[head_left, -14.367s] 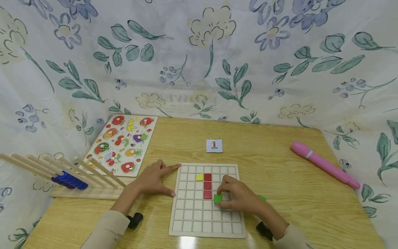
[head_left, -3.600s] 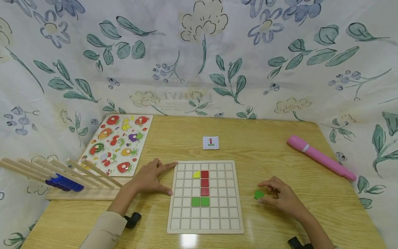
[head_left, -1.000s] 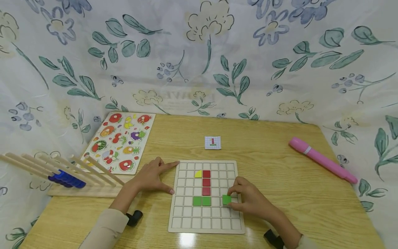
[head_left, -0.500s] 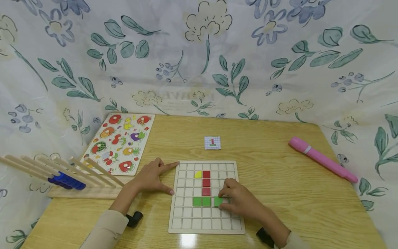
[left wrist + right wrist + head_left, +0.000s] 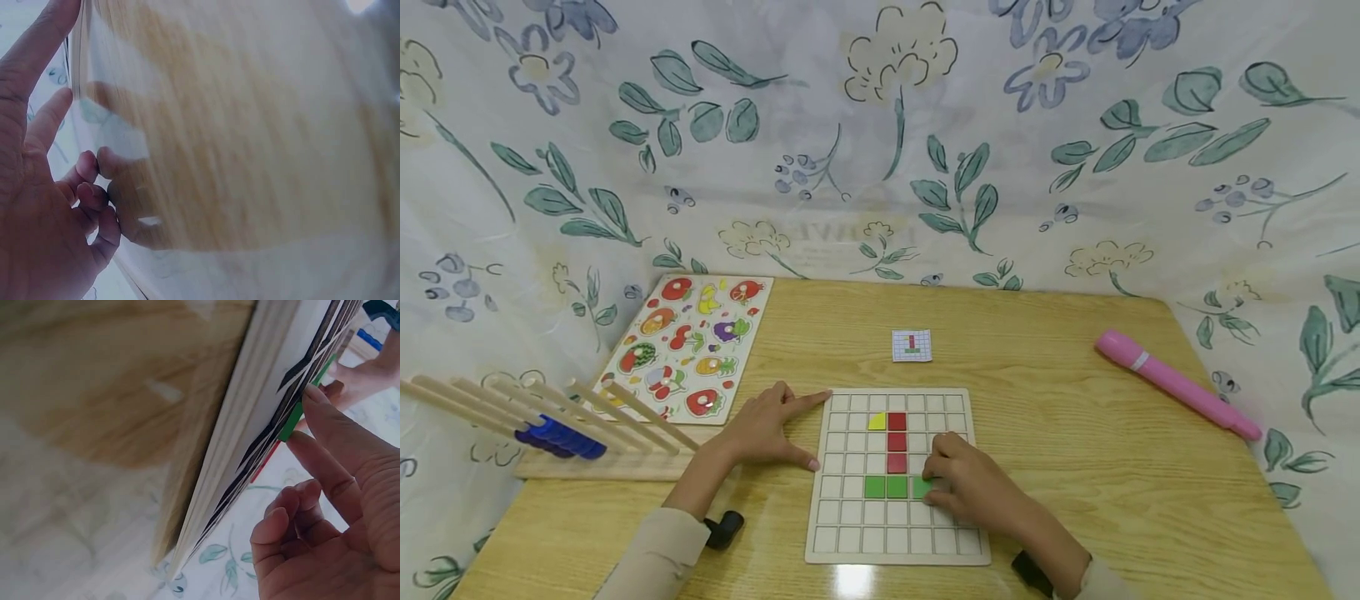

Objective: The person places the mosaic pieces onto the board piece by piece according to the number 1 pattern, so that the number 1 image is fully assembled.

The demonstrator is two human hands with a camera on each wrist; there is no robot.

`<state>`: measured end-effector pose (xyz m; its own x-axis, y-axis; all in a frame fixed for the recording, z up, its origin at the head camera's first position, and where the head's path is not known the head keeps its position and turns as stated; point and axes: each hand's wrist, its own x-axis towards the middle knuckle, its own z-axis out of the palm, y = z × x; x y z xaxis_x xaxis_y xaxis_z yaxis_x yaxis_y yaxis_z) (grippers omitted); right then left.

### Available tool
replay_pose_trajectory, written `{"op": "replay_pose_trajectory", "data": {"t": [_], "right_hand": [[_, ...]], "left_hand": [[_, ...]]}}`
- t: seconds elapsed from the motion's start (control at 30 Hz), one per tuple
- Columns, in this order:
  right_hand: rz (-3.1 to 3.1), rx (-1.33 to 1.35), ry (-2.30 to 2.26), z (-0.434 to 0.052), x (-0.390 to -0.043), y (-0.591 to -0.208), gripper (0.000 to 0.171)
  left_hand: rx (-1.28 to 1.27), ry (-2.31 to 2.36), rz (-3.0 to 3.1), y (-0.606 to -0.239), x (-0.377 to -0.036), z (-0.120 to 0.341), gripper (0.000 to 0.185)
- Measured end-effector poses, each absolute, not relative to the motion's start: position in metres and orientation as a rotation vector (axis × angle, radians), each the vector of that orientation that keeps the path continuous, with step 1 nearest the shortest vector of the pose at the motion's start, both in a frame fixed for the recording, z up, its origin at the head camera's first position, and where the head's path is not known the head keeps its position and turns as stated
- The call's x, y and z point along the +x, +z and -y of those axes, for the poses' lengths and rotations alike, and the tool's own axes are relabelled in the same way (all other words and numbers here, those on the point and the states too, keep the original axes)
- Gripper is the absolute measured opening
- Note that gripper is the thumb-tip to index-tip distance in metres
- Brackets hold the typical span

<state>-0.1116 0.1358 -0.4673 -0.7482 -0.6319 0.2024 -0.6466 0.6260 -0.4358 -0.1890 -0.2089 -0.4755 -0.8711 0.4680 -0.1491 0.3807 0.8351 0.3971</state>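
Flowered cloth walls in the wooden table (image 5: 1075, 450) where I work. On the white wooden grid board (image 5: 857, 533) a small green square tile (image 5: 921, 487) sits beside two green tiles (image 5: 885, 487), under a column of red tiles (image 5: 897, 442) with a yellow piece (image 5: 877, 422). My right hand (image 5: 973, 483) pinches that tile with thumb and forefinger. My left hand (image 5: 767, 429) lies flat, fingers spread, against the board's left edge. Beyond lie a small pattern card (image 5: 912, 345), a pink marker (image 5: 1176, 394) and a fruit puzzle board (image 5: 688, 346).
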Motion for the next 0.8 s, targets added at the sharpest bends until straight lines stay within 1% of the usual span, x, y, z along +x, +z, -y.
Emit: {"op": "replay_pose_trajectory", "data": {"t": [0.43,0.8], "right_hand": [[2.871,1.075,0.910,-0.1360,-0.1119,-0.4708,0.020],[2.894,0.989,0.879,-0.1334,-0.1075,-0.4697,0.018]], "left_hand": [[0.661,0.530,-2.779,-0.4765,-0.1899,0.2079,0.103],[0.680,0.526,-2.787,-0.4757,-0.1886,0.2064,0.103]]}}
